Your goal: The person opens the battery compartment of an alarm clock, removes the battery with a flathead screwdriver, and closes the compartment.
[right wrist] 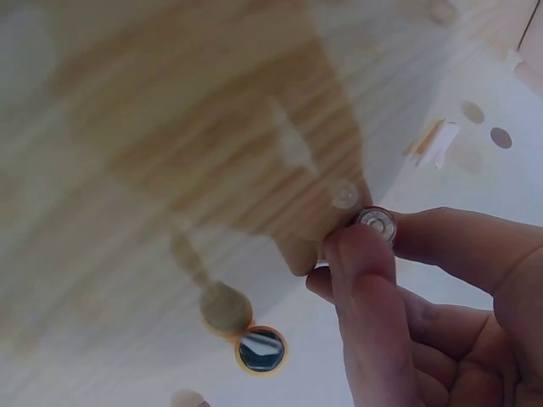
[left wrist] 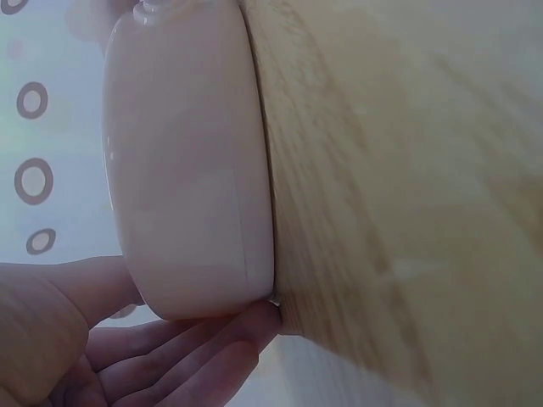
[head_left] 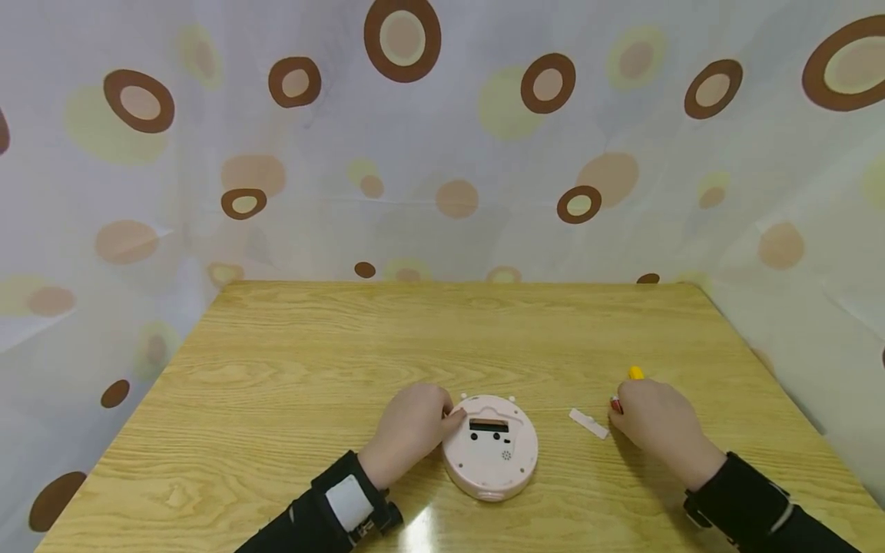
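A round pale pink alarm clock (head_left: 491,468) lies back side up on the table. My left hand (head_left: 412,421) grips its upper left edge, the thumb on the back face and the fingers at the side wall (left wrist: 182,170). The clock's battery compartment (head_left: 488,425) is uncovered, a dark slot with a brownish band. To the right, my right hand (head_left: 660,418) pinches a small red battery (right wrist: 377,224) between thumb and fingers, its metal end showing in the right wrist view. A thin pale battery cover (head_left: 588,423) lies between the clock and my right hand.
Just beyond my right hand is a yellow object (head_left: 636,372), mostly hidden; the right wrist view shows its round dark end with an orange rim (right wrist: 261,350). The wooden table (head_left: 332,346) ends at a dotted cloth (head_left: 415,230) behind and at both sides.
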Demonstrator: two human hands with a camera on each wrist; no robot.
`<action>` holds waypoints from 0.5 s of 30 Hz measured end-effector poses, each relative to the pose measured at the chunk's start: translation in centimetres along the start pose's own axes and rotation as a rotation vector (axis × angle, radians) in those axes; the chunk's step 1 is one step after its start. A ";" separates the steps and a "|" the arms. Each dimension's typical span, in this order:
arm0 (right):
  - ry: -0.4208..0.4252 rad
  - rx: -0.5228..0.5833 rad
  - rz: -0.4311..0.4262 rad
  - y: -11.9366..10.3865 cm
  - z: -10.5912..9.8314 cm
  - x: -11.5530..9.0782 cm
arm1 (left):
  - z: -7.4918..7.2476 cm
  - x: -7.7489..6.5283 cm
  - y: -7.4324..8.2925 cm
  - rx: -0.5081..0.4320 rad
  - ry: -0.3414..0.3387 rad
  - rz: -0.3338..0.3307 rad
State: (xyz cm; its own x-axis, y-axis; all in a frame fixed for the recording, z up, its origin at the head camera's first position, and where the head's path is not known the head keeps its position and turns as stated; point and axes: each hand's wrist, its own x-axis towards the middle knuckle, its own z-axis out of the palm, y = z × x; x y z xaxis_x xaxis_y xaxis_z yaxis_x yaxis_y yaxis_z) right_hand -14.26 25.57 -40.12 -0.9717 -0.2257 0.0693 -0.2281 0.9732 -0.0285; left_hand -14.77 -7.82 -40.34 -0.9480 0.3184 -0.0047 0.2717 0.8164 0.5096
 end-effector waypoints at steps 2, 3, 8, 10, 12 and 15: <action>-0.003 -0.002 0.001 0.0 0.1 0.0 | 0.0 0.0 0.0 0.001 0.000 -0.001; -0.005 -0.002 0.003 0.0 0.1 0.1 | 0.1 0.0 0.0 0.002 0.000 -0.001; -0.011 0.003 0.012 0.1 0.2 0.1 | 0.1 0.1 0.0 0.012 0.000 -0.005; -0.014 0.005 0.015 0.1 0.2 0.1 | 0.2 0.1 0.0 0.012 -0.001 -0.009; -0.021 0.007 0.020 0.2 0.2 0.2 | 0.2 0.1 0.0 0.011 -0.002 -0.011; -0.033 0.014 0.028 0.3 0.2 0.2 | 0.2 0.1 0.0 0.009 0.000 -0.009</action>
State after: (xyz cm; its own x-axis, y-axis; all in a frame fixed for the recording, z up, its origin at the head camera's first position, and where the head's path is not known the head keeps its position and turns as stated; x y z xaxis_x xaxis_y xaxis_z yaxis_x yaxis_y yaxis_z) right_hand -14.55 25.79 -40.33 -0.9792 -0.2000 0.0351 -0.2014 0.9785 -0.0442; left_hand -14.86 -7.68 -40.47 -0.9502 0.3115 -0.0095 0.2649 0.8233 0.5020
